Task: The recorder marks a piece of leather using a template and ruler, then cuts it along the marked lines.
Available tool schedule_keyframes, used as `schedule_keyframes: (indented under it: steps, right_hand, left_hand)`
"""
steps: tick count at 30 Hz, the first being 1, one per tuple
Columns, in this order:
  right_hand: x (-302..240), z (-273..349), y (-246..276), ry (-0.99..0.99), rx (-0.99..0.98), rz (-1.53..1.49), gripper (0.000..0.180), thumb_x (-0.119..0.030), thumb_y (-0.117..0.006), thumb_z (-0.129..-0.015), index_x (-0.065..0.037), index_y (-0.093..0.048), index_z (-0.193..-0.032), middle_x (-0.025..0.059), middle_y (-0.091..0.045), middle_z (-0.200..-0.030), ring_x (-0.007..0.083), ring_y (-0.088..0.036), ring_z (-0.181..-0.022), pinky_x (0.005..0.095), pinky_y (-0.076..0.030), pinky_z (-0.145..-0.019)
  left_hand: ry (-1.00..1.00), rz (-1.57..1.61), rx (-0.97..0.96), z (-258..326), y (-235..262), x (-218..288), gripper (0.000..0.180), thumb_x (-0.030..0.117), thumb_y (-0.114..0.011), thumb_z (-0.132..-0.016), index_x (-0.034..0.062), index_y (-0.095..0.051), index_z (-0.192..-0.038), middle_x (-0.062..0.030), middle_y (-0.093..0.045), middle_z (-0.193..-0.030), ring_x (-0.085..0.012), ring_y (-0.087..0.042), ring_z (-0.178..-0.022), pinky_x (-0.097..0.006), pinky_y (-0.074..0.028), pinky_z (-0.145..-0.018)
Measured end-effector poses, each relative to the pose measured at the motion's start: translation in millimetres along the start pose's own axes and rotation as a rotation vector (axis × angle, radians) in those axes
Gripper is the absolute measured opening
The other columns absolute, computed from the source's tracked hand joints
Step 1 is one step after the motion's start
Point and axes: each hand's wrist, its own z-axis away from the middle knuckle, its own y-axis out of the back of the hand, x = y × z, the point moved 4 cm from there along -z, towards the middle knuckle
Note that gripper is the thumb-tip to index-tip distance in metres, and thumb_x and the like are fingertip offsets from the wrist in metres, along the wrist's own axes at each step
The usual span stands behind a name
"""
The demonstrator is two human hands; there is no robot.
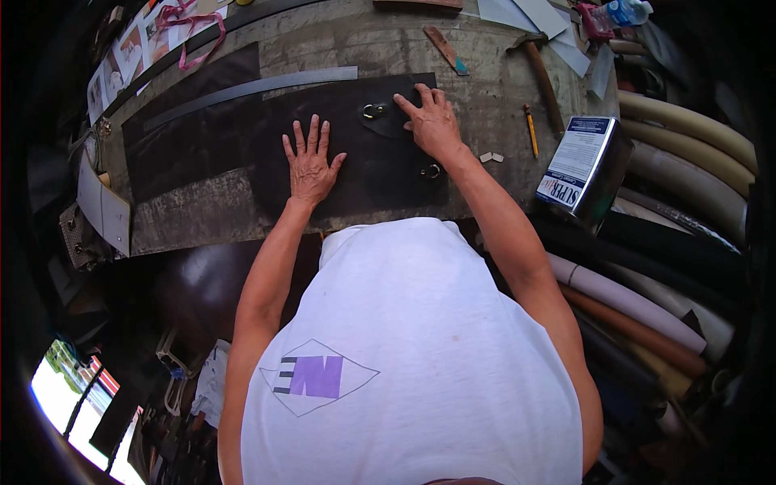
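Both palms open and flat, nothing gripped: left hand [309,166] pinning black leather panel [347,149] on workbench [485,97], right hand [432,121] fingertips beside small ring tab [380,113] just left of them; uneven pressure likely skews tab or shifts panel.

Wooden block [418,4] cut off by top edge, dark leather sheet [356,153] partly hidden under right hand [431,121].
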Motion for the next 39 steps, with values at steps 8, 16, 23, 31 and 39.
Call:
schedule_keyframes:
  steps: [8,16,23,31,39]
  right_hand:
    - [15,1,8,-0.018,0.0,-0.058,0.055,-0.022,-0.072,-0.084,-0.029,-0.054,-0.135,0.0113,-0.04,-0.143,0.0337,-0.038,-0.131,0.0455,-0.039,-0.106]
    - [69,93,35,-0.313,0.434,-0.662,0.018,-0.001,-0.058,-0.089,0.001,-0.067,-0.105,0.0148,-0.066,-0.093,0.0294,-0.066,-0.082,0.034,-0.052,-0.074]
    - [25,186,6,-0.265,0.422,-0.543,0.019,0.005,-0.061,-0.084,0.001,-0.066,-0.102,0.0149,-0.064,-0.095,0.0315,-0.066,-0.087,0.0366,-0.053,-0.075]
    - [-14,185,-16,-0.077,0.333,-0.318,0.035,0.0,-0.065,-0.082,0.0,-0.062,-0.116,0.0149,-0.059,-0.106,0.0316,-0.058,-0.096,0.039,-0.051,-0.083]
    - [-16,188,-24,-0.078,0.335,-0.263,0.041,0.001,-0.063,-0.082,0.002,-0.058,-0.122,0.0171,-0.056,-0.11,0.0331,-0.056,-0.098,0.0402,-0.049,-0.085]
  left_hand:
    - [-0.022,0.043,0.035,7,5,16,0.07,0.049,-0.043,-0.098,0.0055,-0.028,-0.151,-0.0123,-0.01,-0.162,-0.035,-0.001,-0.149,-0.055,-0.001,-0.118]
    - [-0.231,0.148,-0.022,35,10,66,0.056,0.024,-0.054,-0.095,0.003,-0.04,-0.145,-0.0102,-0.022,-0.159,-0.0317,-0.012,-0.149,-0.049,-0.01,-0.12]
    - [-0.251,0.153,-0.029,44,2,68,0.056,0.025,-0.055,-0.095,0.0077,-0.039,-0.146,-0.0076,-0.024,-0.159,-0.0303,-0.014,-0.149,-0.048,-0.011,-0.12]
    - [-0.279,0.145,0.0,44,-3,65,0.057,0.032,-0.054,-0.096,0.0094,-0.039,-0.147,-0.0054,-0.026,-0.159,-0.0298,-0.016,-0.148,-0.048,-0.011,-0.12]
    - [-0.294,0.209,0.034,44,-2,62,0.058,0.038,-0.056,-0.094,0.0124,-0.044,-0.145,-0.0037,-0.03,-0.157,-0.0299,-0.018,-0.148,-0.047,-0.014,-0.12]
